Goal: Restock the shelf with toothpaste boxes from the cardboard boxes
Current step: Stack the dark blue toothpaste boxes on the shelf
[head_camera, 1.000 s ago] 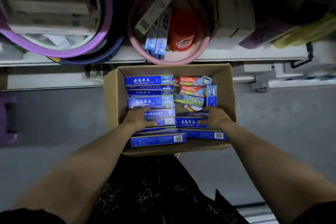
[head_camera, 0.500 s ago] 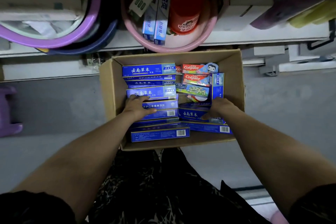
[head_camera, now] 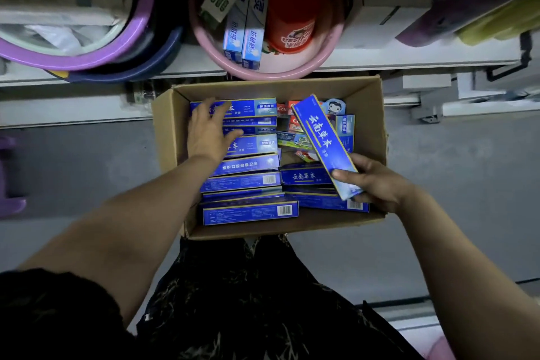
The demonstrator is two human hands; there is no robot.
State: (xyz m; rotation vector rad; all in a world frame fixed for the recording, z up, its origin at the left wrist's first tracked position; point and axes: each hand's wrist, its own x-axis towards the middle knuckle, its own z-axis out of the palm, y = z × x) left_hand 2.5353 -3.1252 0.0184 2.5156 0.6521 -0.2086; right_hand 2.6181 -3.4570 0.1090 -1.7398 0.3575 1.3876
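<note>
The right hand [head_camera: 377, 181] pinches a blue toothpaste box [head_camera: 321, 140] by its near end, thumb on top, and holds it tilted above the open cardboard box [head_camera: 277, 90] on the floor [head_camera: 453, 184]. The left hand [head_camera: 209, 131] is released, its fingers spread flat on the stacked blue boxes [head_camera: 245, 181] at the far left of the carton. The step in hand looks like gathering boxes to carry up. To do it well, the left hand should curl round one whole box, not drag the stack, and each box should be squared lengthwise before it goes to the shelf [head_camera: 380, 61]. It should also steer past the pink basin [head_camera: 271, 75], which juts over the carton.
</note>
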